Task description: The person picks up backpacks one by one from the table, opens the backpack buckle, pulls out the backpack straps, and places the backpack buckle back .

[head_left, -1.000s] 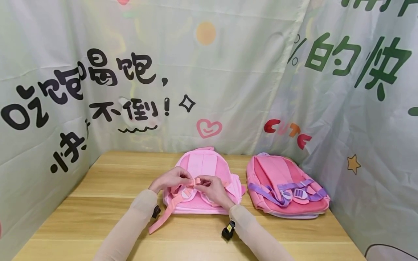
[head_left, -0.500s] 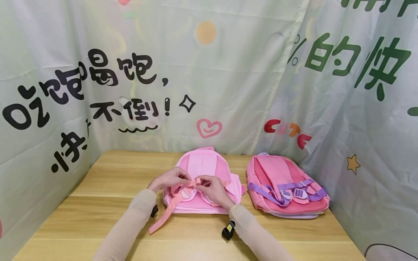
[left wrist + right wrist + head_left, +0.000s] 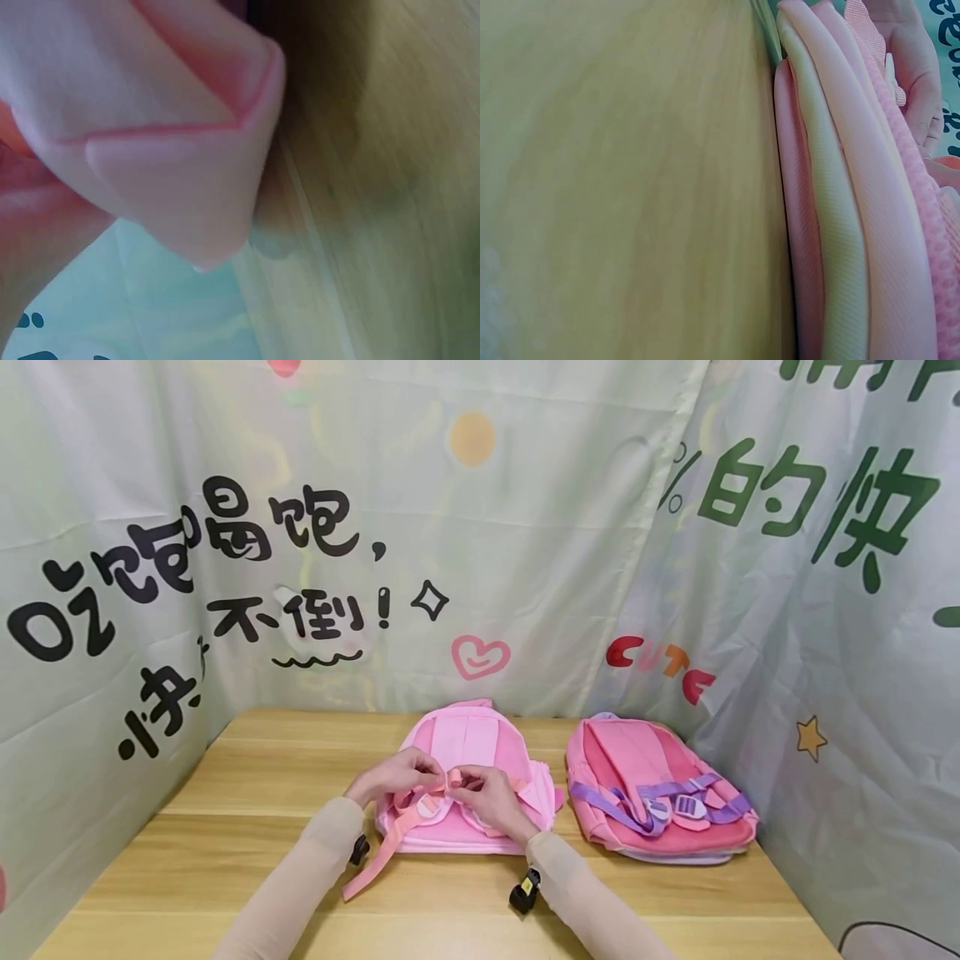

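A light pink backpack (image 3: 465, 735) lies on the table with its back panel and straps facing up. Over its middle, my left hand (image 3: 397, 774) and my right hand (image 3: 487, 793) meet, each pinching a part of an orange-pink strap (image 3: 453, 778) between thumb and fingers. The strap's loose end (image 3: 378, 860) trails past the lower left edge onto the table, beside a white buckle (image 3: 429, 807). In the left wrist view the bag's side (image 3: 172, 172) covers most of my hand. From the right wrist, the bag's layered edge (image 3: 885, 210) fills the right side, with my left hand (image 3: 915, 67) behind it.
A second pink backpack (image 3: 637, 752) with purple straps (image 3: 720, 810) lies close by on the right. The wooden table (image 3: 262, 827) backs onto printed cloth curtains (image 3: 525, 527) at the rear and both sides.
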The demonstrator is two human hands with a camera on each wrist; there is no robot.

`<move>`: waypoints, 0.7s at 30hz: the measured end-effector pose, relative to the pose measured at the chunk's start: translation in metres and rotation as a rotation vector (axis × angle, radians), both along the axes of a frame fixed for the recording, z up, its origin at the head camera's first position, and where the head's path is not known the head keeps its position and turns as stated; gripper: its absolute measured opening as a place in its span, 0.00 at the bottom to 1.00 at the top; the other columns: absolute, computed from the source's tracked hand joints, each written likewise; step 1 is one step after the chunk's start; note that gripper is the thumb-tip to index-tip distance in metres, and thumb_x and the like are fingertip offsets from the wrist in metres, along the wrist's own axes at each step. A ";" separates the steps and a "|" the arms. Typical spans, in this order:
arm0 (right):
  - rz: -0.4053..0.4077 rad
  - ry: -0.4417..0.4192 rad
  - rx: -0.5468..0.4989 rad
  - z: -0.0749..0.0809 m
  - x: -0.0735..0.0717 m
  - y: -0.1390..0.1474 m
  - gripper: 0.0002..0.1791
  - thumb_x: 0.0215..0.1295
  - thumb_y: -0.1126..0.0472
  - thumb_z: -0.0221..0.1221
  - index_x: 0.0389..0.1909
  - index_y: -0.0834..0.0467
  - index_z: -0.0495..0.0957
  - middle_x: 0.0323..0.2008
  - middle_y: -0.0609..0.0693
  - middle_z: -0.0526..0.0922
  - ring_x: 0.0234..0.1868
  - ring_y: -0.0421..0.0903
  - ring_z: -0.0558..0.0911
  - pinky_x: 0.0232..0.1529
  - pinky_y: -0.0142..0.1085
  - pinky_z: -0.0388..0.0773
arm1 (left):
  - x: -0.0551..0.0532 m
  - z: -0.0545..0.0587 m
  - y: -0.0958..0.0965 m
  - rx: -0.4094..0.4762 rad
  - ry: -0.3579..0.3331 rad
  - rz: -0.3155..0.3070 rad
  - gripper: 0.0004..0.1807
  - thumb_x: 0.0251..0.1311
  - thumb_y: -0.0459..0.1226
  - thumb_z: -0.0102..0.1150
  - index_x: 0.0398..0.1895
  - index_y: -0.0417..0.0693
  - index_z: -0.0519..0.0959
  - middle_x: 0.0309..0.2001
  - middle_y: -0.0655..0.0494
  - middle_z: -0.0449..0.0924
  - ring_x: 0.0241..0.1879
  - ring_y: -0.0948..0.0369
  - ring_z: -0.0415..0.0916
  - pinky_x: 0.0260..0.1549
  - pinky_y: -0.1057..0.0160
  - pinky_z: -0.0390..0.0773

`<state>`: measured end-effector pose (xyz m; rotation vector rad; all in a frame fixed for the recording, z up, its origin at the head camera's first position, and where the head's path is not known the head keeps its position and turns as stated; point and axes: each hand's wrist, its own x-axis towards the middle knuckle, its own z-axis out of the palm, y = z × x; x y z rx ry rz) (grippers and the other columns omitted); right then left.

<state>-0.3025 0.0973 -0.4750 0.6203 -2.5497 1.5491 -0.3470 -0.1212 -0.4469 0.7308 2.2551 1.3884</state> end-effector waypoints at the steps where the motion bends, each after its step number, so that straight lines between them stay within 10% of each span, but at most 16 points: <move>1: 0.000 0.001 0.002 0.000 0.000 0.000 0.08 0.58 0.57 0.69 0.39 0.45 0.84 0.32 0.42 0.85 0.33 0.37 0.80 0.35 0.29 0.77 | 0.000 0.000 -0.001 0.004 0.007 0.005 0.07 0.64 0.35 0.59 0.39 0.43 0.85 0.29 0.57 0.82 0.22 0.64 0.68 0.19 0.69 0.68; 7: 0.002 0.007 0.002 0.001 0.000 -0.001 0.07 0.58 0.57 0.69 0.38 0.46 0.84 0.32 0.42 0.85 0.33 0.38 0.81 0.35 0.29 0.77 | -0.002 -0.001 -0.005 0.004 0.042 0.024 0.08 0.62 0.32 0.60 0.40 0.39 0.85 0.32 0.55 0.83 0.32 0.64 0.74 0.34 0.67 0.74; 15: 0.001 -0.003 -0.017 0.000 0.000 -0.001 0.06 0.58 0.57 0.69 0.36 0.47 0.84 0.31 0.43 0.85 0.33 0.39 0.81 0.35 0.29 0.77 | -0.003 0.000 -0.002 -0.021 0.001 0.008 0.08 0.65 0.34 0.57 0.41 0.43 0.85 0.30 0.58 0.81 0.20 0.65 0.69 0.17 0.69 0.68; 21: 0.011 -0.008 -0.028 0.000 0.000 -0.001 0.06 0.58 0.58 0.69 0.36 0.47 0.84 0.31 0.43 0.85 0.33 0.39 0.81 0.35 0.29 0.77 | -0.003 -0.002 -0.001 -0.013 0.011 0.016 0.08 0.64 0.33 0.58 0.41 0.41 0.85 0.31 0.55 0.82 0.25 0.64 0.71 0.22 0.70 0.70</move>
